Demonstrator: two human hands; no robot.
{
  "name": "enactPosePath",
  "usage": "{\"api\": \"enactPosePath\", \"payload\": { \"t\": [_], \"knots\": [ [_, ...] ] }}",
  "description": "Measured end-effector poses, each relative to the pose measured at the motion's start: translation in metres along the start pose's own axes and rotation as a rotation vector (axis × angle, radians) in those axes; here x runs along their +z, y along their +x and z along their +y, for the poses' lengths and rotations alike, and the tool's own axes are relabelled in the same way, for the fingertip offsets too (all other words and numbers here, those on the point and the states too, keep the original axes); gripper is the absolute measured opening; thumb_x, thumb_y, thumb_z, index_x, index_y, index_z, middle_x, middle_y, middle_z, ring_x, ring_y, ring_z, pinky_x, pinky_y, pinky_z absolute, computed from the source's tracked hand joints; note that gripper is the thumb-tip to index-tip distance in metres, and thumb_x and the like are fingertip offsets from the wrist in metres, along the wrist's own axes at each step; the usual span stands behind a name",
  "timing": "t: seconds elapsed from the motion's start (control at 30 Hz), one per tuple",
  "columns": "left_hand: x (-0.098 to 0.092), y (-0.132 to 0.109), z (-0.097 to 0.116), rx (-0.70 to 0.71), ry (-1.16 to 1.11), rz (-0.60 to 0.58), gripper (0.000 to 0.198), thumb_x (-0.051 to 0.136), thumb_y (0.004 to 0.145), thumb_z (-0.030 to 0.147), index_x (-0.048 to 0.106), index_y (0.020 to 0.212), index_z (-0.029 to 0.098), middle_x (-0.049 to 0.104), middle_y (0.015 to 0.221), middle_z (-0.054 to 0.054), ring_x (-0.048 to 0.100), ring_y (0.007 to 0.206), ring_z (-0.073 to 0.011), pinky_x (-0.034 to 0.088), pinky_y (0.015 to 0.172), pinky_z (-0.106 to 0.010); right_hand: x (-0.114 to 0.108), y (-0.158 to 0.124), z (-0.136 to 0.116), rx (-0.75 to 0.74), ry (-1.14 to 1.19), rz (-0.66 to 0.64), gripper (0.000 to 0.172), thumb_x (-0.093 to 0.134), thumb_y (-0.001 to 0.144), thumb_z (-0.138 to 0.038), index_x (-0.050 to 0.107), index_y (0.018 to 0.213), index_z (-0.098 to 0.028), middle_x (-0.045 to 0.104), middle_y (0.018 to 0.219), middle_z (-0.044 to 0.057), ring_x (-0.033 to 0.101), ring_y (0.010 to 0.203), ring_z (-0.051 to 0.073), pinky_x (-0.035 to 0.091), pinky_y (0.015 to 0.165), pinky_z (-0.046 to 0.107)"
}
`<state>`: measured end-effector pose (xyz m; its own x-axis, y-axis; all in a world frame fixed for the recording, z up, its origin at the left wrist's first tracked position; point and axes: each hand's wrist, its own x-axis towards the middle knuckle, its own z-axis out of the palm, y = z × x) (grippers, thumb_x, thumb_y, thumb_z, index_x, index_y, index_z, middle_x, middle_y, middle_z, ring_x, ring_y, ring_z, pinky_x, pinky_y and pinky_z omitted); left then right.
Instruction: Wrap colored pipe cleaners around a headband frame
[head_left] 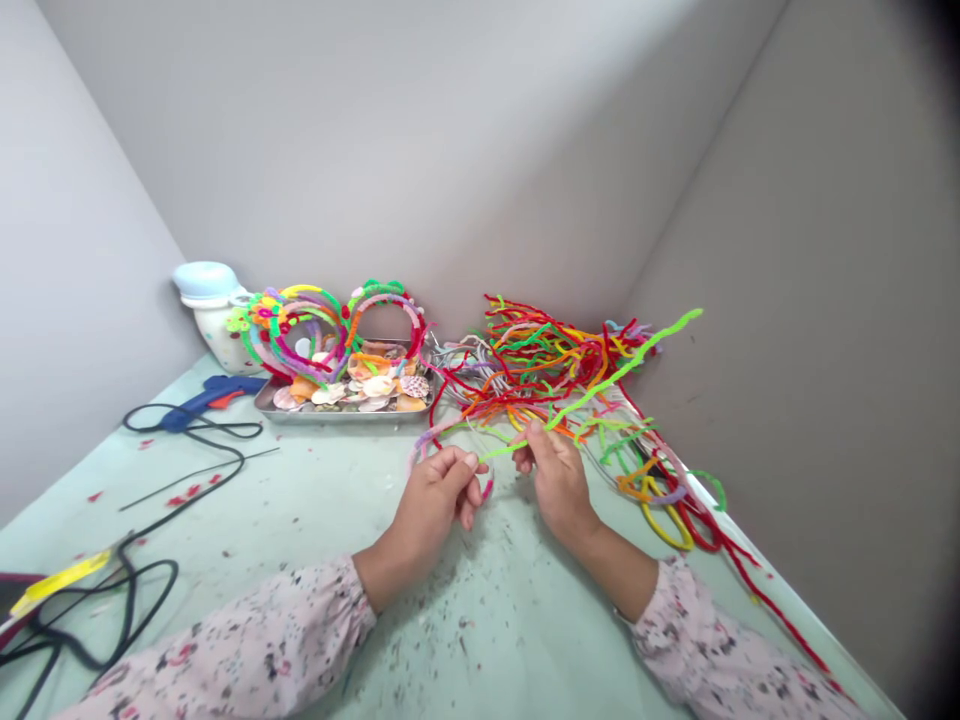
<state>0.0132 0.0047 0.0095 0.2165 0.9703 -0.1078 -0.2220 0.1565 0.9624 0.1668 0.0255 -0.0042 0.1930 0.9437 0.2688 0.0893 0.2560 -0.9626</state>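
My left hand (437, 492) pinches the near end of a headband (431, 435) wrapped in pink and lilac fuzzy wire, which arcs up and to the left of my fingers. My right hand (553, 472) grips a long light-green pipe cleaner (622, 370) that slants up to the right; its near end reaches toward my left hand. Both hands hover over the pale green table (315, 540), just in front of a tangled heap of coloured pipe cleaners (551, 365).
A metal tray (337, 410) of seashells holds several wrapped headbands (322, 325) at the back. A white and blue jar (210, 310) stands to its left. A blue glue gun (206, 398) with a black cord (150, 520) lies at the left. Grey walls close in behind and at the right.
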Motion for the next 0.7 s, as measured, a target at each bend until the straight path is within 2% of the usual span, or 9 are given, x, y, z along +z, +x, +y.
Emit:
{"api": "enactPosePath", "payload": {
  "t": [0.13, 0.23, 0.33, 0.43, 0.7],
  "knots": [
    [-0.0024, 0.0017, 0.0004, -0.036, -0.034, 0.006, 0.027, 0.056, 0.082, 0.039, 0.055, 0.077, 0.013, 0.054, 0.050, 0.005, 0.041, 0.033, -0.0029, 0.029, 0.035, -0.014, -0.0025, 0.0028, 0.0012, -0.010, -0.006, -0.065, 0.042, 0.046, 0.088, -0.052, 0.063, 0.072, -0.017, 0.055, 0.057, 0.000, 0.052, 0.057, 0.013, 0.042, 0.059, 0.026],
    [-0.0041, 0.0032, -0.0005, -0.088, -0.078, 0.004, 0.025, 0.055, 0.082, 0.038, 0.055, 0.078, 0.013, 0.054, 0.050, 0.005, 0.041, 0.033, -0.0030, 0.029, 0.035, -0.015, -0.0046, 0.0051, 0.0000, 0.013, 0.018, -0.282, 0.029, 0.056, 0.084, -0.045, 0.065, 0.083, -0.018, 0.057, 0.065, -0.001, 0.054, 0.064, 0.013, 0.043, 0.064, 0.025],
    [-0.0047, 0.0040, -0.0020, -0.106, -0.073, -0.061, 0.025, 0.055, 0.083, 0.037, 0.054, 0.077, 0.013, 0.056, 0.052, 0.004, 0.043, 0.033, -0.0031, 0.028, 0.035, -0.014, -0.0041, 0.0043, -0.0024, 0.026, 0.023, -0.455, 0.021, 0.063, 0.080, -0.038, 0.066, 0.089, -0.019, 0.060, 0.074, -0.001, 0.054, 0.068, 0.013, 0.043, 0.065, 0.025],
    [-0.0051, 0.0039, -0.0039, -0.101, -0.062, -0.133, 0.024, 0.053, 0.084, 0.037, 0.052, 0.074, 0.014, 0.059, 0.055, 0.003, 0.046, 0.034, -0.0033, 0.028, 0.036, -0.014, -0.0025, 0.0025, -0.0038, 0.040, 0.026, -0.488, 0.020, 0.060, 0.081, -0.037, 0.065, 0.082, -0.017, 0.061, 0.071, 0.000, 0.054, 0.066, 0.013, 0.043, 0.065, 0.026],
    [-0.0080, 0.0038, -0.0051, -0.095, -0.045, -0.182, 0.017, 0.053, 0.083, 0.029, 0.053, 0.074, 0.015, 0.059, 0.056, 0.003, 0.047, 0.035, -0.0034, 0.029, 0.038, -0.014, -0.0042, 0.0038, -0.0033, 0.055, 0.063, -0.493, 0.023, 0.059, 0.082, -0.039, 0.064, 0.079, -0.016, 0.058, 0.067, 0.000, 0.051, 0.062, 0.013, 0.042, 0.063, 0.027]
  ]
}}
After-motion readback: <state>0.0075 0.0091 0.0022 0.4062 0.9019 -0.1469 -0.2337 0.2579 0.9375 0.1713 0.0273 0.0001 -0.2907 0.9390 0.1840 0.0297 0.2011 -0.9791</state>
